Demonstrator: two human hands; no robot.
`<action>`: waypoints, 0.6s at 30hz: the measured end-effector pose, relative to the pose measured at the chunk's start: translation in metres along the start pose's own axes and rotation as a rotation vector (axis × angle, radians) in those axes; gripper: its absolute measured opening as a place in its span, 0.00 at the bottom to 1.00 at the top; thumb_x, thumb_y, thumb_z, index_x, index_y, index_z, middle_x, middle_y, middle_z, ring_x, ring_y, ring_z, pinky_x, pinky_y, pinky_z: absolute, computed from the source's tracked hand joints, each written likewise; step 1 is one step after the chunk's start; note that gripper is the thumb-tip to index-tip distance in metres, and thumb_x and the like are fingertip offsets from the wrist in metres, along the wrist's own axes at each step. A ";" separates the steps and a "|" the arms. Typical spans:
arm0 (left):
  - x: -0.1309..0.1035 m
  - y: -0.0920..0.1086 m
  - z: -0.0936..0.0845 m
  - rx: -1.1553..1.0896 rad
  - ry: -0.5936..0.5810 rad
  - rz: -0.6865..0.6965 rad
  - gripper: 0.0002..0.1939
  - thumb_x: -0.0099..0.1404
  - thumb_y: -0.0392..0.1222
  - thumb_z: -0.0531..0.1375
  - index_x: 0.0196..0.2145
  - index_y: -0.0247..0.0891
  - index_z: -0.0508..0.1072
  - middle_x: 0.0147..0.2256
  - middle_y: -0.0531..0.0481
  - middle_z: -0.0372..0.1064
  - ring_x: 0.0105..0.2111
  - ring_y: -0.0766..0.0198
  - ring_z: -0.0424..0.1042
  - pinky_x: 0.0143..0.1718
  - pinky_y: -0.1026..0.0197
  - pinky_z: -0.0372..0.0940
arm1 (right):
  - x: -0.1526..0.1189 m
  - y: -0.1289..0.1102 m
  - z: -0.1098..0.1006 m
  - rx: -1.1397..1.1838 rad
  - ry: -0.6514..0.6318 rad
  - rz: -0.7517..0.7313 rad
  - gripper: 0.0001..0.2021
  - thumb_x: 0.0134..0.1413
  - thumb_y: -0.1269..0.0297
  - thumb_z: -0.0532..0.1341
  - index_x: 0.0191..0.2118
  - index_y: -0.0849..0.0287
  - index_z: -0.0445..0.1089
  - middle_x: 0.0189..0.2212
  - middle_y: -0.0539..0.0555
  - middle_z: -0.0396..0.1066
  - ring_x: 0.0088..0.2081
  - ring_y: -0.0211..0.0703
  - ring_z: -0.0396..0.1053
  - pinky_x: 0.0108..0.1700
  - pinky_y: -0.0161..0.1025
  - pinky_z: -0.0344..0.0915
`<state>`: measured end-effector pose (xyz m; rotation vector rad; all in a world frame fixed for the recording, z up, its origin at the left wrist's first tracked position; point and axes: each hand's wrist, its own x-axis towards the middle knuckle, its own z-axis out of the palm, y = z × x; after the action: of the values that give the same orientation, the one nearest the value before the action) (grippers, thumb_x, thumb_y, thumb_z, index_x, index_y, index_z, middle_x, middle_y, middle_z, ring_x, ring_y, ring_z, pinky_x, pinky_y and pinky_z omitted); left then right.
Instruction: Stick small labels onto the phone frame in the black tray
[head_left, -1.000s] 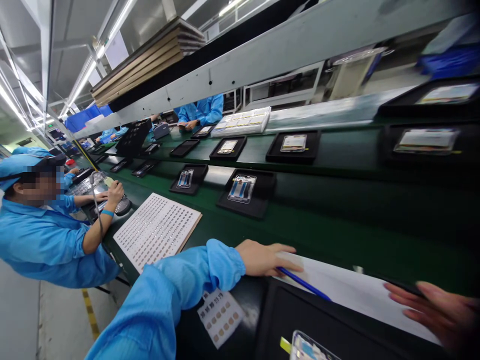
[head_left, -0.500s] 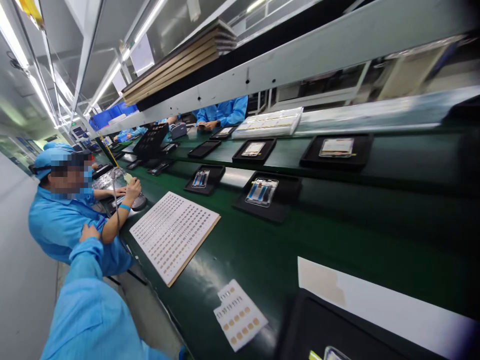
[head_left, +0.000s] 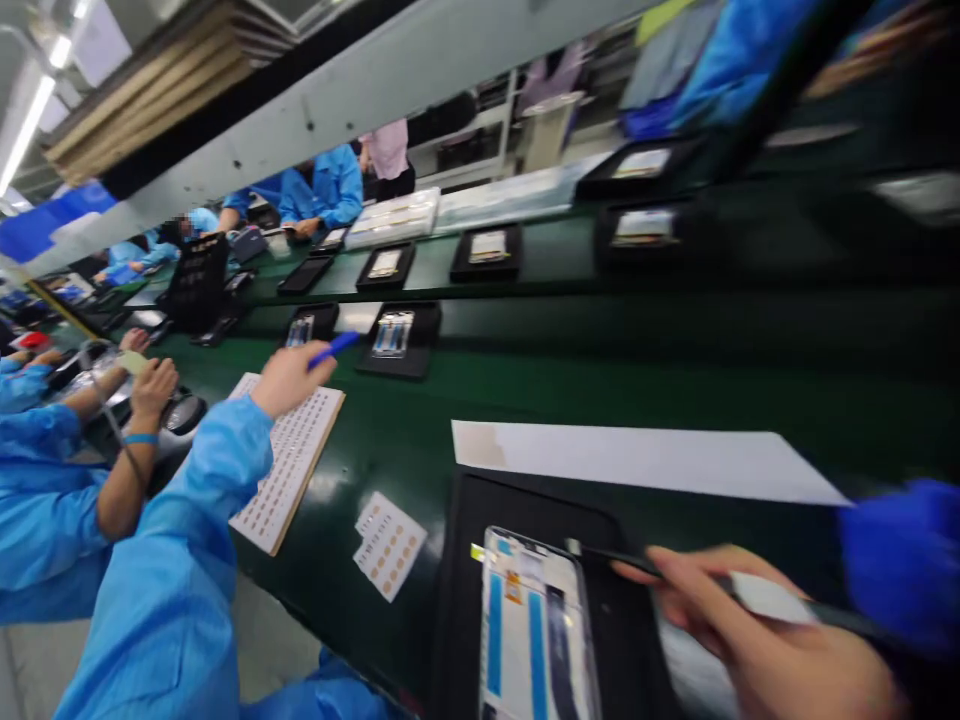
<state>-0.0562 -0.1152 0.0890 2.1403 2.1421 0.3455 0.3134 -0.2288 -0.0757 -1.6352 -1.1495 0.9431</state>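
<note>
My left hand is closed around a blue pen-like stick, held over the far part of a white sheet dotted with rows of small pieces. At the lower right my right hand, slightly blurred, grips dark tweezers. Their tip, with a tiny pale bit at it, is at the upper right edge of a phone frame. Blue strips and an orange flex show on that frame, which lies in a black tray. A small sticker sheet lies left of the tray.
A long white strip lies behind the tray. Further back stand black trays with phone parts and a raised shelf with more trays. A co-worker's hand works at the left. A metal beam crosses above.
The view has swung right. My left hand has gone from beside the co-worker's arm to above the dotted sheet, now with the blue stick. My right hand and its tweezers have come into view.
</note>
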 end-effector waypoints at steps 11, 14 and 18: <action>-0.052 0.133 0.135 -0.423 -0.720 0.351 0.13 0.68 0.47 0.56 0.38 0.37 0.76 0.20 0.57 0.69 0.25 0.67 0.71 0.29 0.69 0.61 | -0.007 -0.021 0.012 0.044 -0.088 0.042 0.18 0.42 0.44 0.64 0.22 0.54 0.65 0.14 0.48 0.61 0.25 0.49 0.71 0.25 0.38 0.63; -0.045 0.139 0.140 -0.300 -0.739 0.436 0.12 0.67 0.47 0.56 0.35 0.38 0.75 0.23 0.56 0.71 0.25 0.67 0.70 0.28 0.68 0.59 | -0.009 -0.017 0.012 0.023 -0.077 0.054 0.17 0.42 0.45 0.64 0.23 0.54 0.65 0.15 0.49 0.64 0.23 0.47 0.70 0.25 0.38 0.64; -0.046 0.144 0.140 -0.141 -0.738 0.503 0.12 0.67 0.47 0.57 0.35 0.38 0.76 0.27 0.53 0.73 0.28 0.65 0.71 0.28 0.67 0.58 | -0.013 -0.015 0.013 -0.011 -0.052 0.037 0.17 0.44 0.46 0.63 0.23 0.54 0.66 0.21 0.52 0.71 0.25 0.45 0.70 0.27 0.37 0.64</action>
<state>0.1162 -0.1491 -0.0183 2.2122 1.1522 -0.2349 0.2940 -0.2354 -0.0648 -1.6536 -1.1650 1.0099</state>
